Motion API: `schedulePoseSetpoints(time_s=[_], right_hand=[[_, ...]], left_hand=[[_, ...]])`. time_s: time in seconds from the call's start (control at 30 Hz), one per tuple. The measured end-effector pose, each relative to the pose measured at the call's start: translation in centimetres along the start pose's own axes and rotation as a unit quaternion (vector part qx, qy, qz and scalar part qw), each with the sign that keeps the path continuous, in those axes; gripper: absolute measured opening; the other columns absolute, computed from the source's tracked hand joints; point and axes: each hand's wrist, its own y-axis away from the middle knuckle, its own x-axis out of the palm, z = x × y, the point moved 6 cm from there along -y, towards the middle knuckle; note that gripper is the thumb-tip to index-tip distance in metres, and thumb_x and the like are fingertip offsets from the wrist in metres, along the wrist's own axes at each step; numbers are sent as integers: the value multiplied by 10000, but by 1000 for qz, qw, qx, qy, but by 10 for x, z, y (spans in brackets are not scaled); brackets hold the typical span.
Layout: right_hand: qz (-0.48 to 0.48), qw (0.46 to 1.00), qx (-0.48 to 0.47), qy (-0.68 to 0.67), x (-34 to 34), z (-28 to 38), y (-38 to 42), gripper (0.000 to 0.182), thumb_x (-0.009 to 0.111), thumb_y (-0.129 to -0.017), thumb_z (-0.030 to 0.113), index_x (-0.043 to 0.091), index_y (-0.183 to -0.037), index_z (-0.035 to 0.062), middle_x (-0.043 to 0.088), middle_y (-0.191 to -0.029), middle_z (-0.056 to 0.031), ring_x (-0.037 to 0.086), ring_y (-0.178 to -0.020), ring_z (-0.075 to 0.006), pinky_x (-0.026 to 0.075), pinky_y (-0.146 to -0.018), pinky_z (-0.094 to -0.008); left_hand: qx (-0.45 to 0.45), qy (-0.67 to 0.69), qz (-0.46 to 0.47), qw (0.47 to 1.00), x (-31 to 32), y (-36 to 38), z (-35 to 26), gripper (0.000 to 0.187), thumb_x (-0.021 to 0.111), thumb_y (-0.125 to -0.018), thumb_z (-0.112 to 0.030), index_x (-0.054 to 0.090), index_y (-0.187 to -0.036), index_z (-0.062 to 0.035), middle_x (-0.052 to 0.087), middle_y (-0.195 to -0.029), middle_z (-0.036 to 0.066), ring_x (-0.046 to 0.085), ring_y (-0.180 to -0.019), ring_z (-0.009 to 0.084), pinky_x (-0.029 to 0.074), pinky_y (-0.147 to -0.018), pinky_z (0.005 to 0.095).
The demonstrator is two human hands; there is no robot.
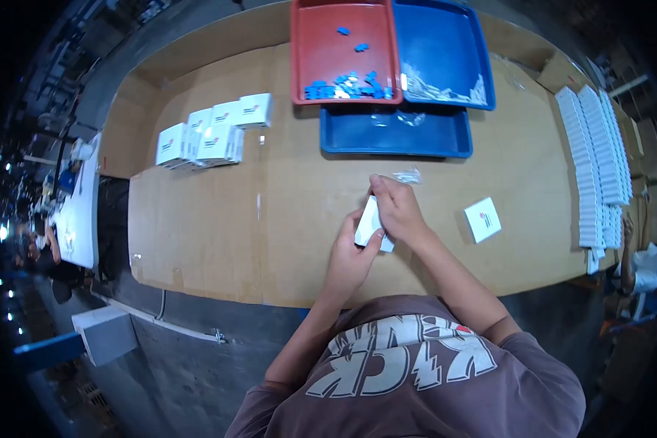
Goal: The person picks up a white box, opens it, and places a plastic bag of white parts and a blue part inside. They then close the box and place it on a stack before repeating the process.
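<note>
A small white box [369, 225] is held between my two hands, above the cardboard-covered table [306, 252]. My left hand [352, 248] wraps its near left side, with the thumb pressed on it. My right hand [398, 210] grips it from the far right side, and the fingers hide part of it. Just beyond my hands lie some small clear plastic packets [407, 176]. To the right, apart from my hands, a white printed box [482, 220] rests on the table.
A red tray [343, 55] holds small blue pieces, and a blue tray [438, 47] holds white sticks. A shallower blue tray [394, 142] has clear packets. Printed boxes [212, 139] stand at left; stacked white boxes [595, 160] line the right edge. Other people [642, 270] are at both sides.
</note>
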Motion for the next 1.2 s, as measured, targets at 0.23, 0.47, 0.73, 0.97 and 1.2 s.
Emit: schedulePoseSetpoints(time_s=[0.23, 0.47, 0.73, 0.97, 1.2], right_hand=[[297, 942, 133, -83, 45, -10, -22, 486, 735, -999, 107, 554, -1444, 40, 665, -883, 14, 573, -770, -49, 460, -657, -255], [143, 944, 172, -242, 146, 16, -115, 564, 760, -995, 169, 474, -1447, -11, 747, -1049, -126, 702, -819, -161, 561, -675, -296], [91, 958, 137, -235, 247, 21, -202, 646, 794, -960, 117, 449, -1482, -44, 668, -1011, -117, 715, -872, -186, 634, -623, -296], [83, 978, 109, -160, 267, 15, -220, 619, 832, -932, 127, 562, -1459, -52, 656, -1016, -103, 693, -763, -159, 626, -566, -295], [87, 975, 112, -173, 270, 27, -220, 699, 860, -901, 109, 519, -1474, -101, 673, -958, -101, 685, -718, -148, 604, -533, -286]], left_hand=[[92, 20, -151, 984, -112, -23, 10, 389, 638, -1080, -105, 487, -1416, 17, 712, -1174, 136, 704, -1058, 160, 583, -868, 302], [116, -23, -322, 939, -194, -5, 30, 361, 561, -1116, -132, 482, -1427, 33, 675, -1172, 123, 634, -894, 125, 549, -787, 268], [163, -126, -305, 930, -180, -5, 25, 283, 554, -1102, -60, 515, -1364, 38, 667, -1038, 76, 632, -890, 94, 547, -765, 247], [158, -131, -302, 931, -181, -6, 29, 283, 558, -1099, -55, 510, -1363, 36, 665, -1024, 73, 628, -885, 93, 543, -762, 245], [179, -99, -318, 926, -180, -7, 31, 290, 596, -1059, -20, 544, -1341, 19, 687, -997, 58, 628, -819, 93, 509, -719, 241]])
